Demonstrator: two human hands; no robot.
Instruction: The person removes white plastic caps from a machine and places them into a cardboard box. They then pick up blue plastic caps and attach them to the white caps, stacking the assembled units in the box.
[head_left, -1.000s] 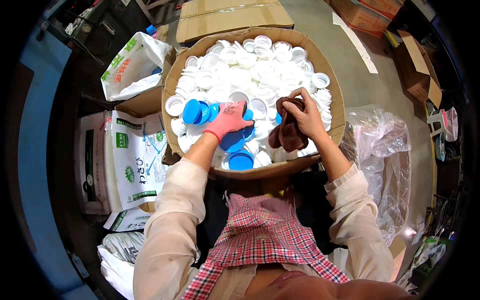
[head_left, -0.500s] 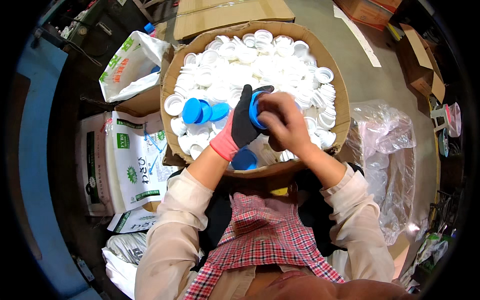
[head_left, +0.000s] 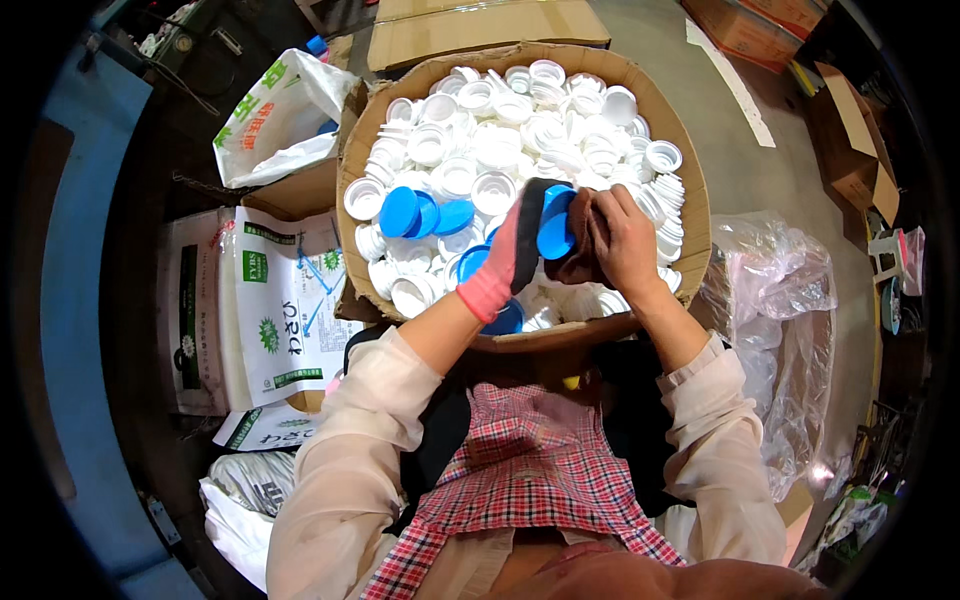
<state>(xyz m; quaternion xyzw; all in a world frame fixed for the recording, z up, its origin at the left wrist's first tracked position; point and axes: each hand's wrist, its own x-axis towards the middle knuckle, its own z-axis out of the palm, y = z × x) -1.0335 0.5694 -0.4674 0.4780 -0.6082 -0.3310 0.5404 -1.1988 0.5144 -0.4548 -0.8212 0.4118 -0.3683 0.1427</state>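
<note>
My left hand [head_left: 512, 245], in a pink and black glove, grips a round blue lid [head_left: 556, 228] over the near part of a heap of white caps [head_left: 500, 140]. My bare right hand [head_left: 628, 238] is closed on a dark brown cloth [head_left: 576, 250], which is against the right side of that lid. The lid's far side and the left fingertips are partly hidden. Several more blue lids [head_left: 400, 211] lie on the white caps left of my gloved hand. Another blue lid [head_left: 506, 319] rests below my left wrist, by the box's near edge.
A cardboard box [head_left: 690, 170] holds the caps. At its left stand a white plastic bag [head_left: 265, 135] and a printed white sack [head_left: 285, 310]. Clear plastic wrap [head_left: 775, 290] bulges at the right. A flat carton [head_left: 485, 30] lies behind; an open carton [head_left: 850, 140] sits far right.
My right hand has moved from bare fingers on the blue lid to gripping a brown cloth beside it. One more blue lid shows left of my gloved wrist. The view has shifted slightly.
</note>
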